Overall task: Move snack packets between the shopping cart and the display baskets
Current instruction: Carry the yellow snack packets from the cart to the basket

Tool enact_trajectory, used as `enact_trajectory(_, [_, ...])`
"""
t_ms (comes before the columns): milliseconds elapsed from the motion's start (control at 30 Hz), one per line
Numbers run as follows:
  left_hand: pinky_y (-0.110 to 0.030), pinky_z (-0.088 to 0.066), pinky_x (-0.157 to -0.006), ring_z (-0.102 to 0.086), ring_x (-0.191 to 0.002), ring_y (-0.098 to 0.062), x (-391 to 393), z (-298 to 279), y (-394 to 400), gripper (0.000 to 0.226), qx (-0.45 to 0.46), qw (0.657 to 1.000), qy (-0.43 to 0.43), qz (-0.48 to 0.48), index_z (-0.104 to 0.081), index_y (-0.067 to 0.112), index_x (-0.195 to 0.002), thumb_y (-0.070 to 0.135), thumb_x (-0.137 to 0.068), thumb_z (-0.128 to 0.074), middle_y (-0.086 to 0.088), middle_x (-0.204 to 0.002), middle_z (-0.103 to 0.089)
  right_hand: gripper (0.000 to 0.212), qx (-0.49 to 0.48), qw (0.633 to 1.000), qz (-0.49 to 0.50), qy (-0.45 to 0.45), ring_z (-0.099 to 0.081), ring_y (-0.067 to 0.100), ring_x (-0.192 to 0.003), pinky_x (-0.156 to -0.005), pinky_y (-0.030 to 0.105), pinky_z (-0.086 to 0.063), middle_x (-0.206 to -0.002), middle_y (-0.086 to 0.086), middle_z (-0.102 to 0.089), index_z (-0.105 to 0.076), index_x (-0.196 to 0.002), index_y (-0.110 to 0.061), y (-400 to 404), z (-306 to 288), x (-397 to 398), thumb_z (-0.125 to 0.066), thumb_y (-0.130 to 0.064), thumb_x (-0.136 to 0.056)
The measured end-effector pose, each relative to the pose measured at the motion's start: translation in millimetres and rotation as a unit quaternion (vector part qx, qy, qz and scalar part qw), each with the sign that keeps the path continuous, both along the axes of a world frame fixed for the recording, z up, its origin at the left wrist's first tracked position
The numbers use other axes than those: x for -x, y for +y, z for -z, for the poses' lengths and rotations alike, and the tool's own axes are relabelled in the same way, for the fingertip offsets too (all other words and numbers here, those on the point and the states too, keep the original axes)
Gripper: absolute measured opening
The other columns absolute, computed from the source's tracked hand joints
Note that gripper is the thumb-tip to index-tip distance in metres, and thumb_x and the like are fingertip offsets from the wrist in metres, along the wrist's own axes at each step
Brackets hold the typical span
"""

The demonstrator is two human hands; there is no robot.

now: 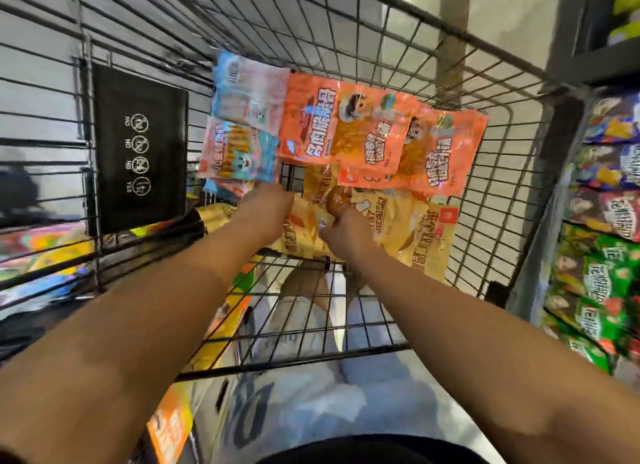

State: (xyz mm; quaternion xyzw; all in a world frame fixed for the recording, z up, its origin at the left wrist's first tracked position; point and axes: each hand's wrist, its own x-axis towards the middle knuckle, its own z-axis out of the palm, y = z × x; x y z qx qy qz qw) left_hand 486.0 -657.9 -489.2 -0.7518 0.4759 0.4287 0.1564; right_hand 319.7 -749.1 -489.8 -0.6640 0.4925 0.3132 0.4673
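Head view. Both forearms reach forward and down into the wire shopping cart [485, 93]. The left hand [268, 205] rests on the yellow snack packets [408, 228] lying on the cart floor; its fingers curl downward over a packet edge, but the fingertips are hidden behind the knuckles, so a firm grip appears likely and cannot be confirmed. The right hand [341, 233] is closed around the near edge of a yellow packet, thumb on top; its fingers are tucked out of sight beneath the film.

Beyond the hands, orange snack packets [363, 131] overlap one another across the far part of the cart floor. To their left lie pink-and-blue snack packets [242, 127], one partly covering another. How many packets each stack holds cannot be counted because of the overlap.

A black sign panel [138, 148] with round white symbols hangs on the cart's left wall; its small lettering is hard to read. At the right frame edge, display baskets [606, 242] hold green, red and dark packets, cut off by the frame and blurred. The lower left corner shows blurred coloured packaging behind the wire. The person's dark clothing [363, 449] fills the bottom edge.
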Motion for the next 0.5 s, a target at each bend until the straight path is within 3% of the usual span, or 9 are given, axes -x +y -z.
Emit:
enact_trajectory(100, [-0.047,-0.060,-0.085,-0.063,-0.108,-0.035,1,-8,11,0.030,-0.035,0.999,-0.006,0.013,-0.070,0.014,-0.115,0.005,-0.089,-0.060,-0.014,-0.115,-0.062,0.017,0.015,1.000,-0.001,-0.011,-0.060,0.027,-0.069,-0.054,0.028,-0.036,-0.073,0.004,-0.062,-0.066,-0.087,-0.012,9,4,-4,-0.074,-0.024,-0.095])
enact_trajectory(200, [-0.046,-0.059,-0.084,-0.063,-0.107,-0.034,-6,-22,27,0.026,-0.032,0.999,0.020,-0.008,-0.072,0.019,-0.111,0.009,-0.089,-0.063,-0.010,-0.122,-0.058,0.020,0.033,0.999,0.001,-0.043,-0.054,0.022,-0.061,-0.049,0.022,-0.026,-0.063,-0.007,-0.052,-0.061,-0.079,-0.018,14,-1,-2,-0.071,-0.018,-0.095])
enact_trajectory(300, [-0.044,-0.057,-0.080,-0.064,-0.101,-0.032,-15,-46,45,0.026,-0.005,0.999,0.037,-0.019,-0.064,0.028,-0.097,0.006,-0.086,-0.060,-0.007,-0.114,-0.060,0.015,0.023,0.995,-0.025,-0.090,-0.057,0.024,-0.066,-0.055,0.027,-0.032,-0.070,0.000,-0.056,-0.065,-0.084,-0.010,16,-18,-3,-0.068,-0.017,-0.097])
enact_trajectory(400, [-0.037,-0.052,-0.070,-0.064,-0.089,-0.031,-23,-74,62,0.029,0.010,0.997,0.045,-0.054,-0.049,0.038,-0.089,0.010,-0.083,-0.055,-0.003,-0.096,-0.065,0.009,0.021,0.989,-0.033,-0.146,-0.051,-0.001,-0.066,-0.058,0.028,-0.032,-0.073,-0.014,-0.055,-0.073,-0.102,-0.010,17,-43,-5,-0.068,-0.018,-0.099])
enact_trajectory(500, [-0.034,-0.044,-0.061,-0.058,-0.078,-0.026,-29,-107,73,0.022,0.036,0.994,0.053,-0.092,-0.049,0.041,-0.088,0.020,-0.082,-0.051,0.006,-0.079,-0.055,0.011,0.012,0.983,-0.060,-0.174,-0.056,-0.009,-0.081,-0.067,0.025,-0.038,-0.092,-0.014,-0.067,-0.075,-0.106,-0.014,16,-69,-5,-0.066,-0.015,-0.100])
